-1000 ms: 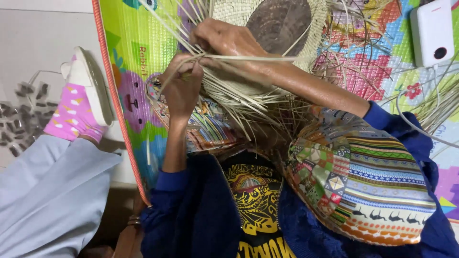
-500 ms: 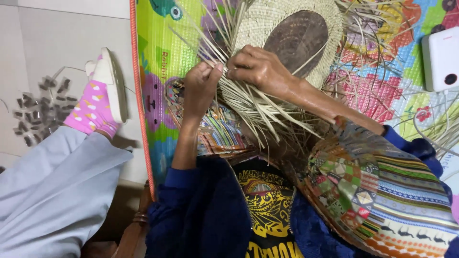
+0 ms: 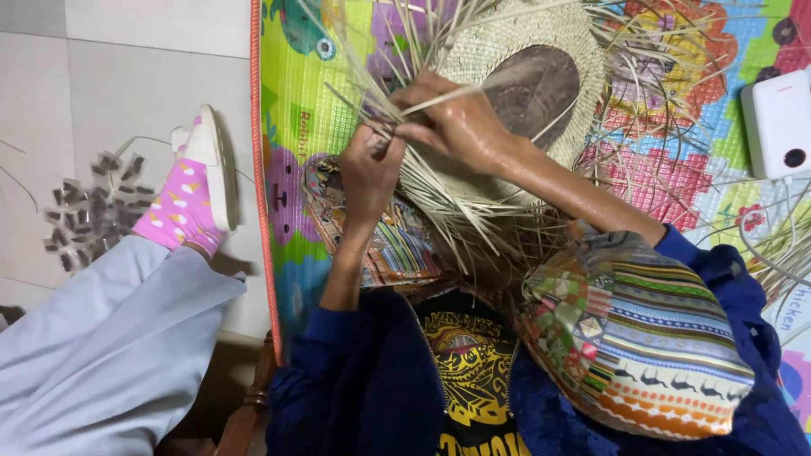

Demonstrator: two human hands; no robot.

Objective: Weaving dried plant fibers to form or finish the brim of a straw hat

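You sit on a bright, many-coloured cartoon play mat (image 3: 296, 110) with a half-woven pale straw hat with a dark round crown (image 3: 541, 76) lying on it just ahead of your knees. Your right hand (image 3: 460, 127) rests on the hat's brim, fingers pressed together, pinching loose straw strands (image 3: 439, 203). Your left hand (image 3: 370, 169), touching it, is closed tight around more strands. A white rectangular power bank (image 3: 777, 122) lies well apart.

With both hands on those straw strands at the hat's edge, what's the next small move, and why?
Probably draw the strand pinched by the right hand snug across the woven straw hat, while the left hand pins the bunched loose strands; they fan out unwoven beyond the rim.
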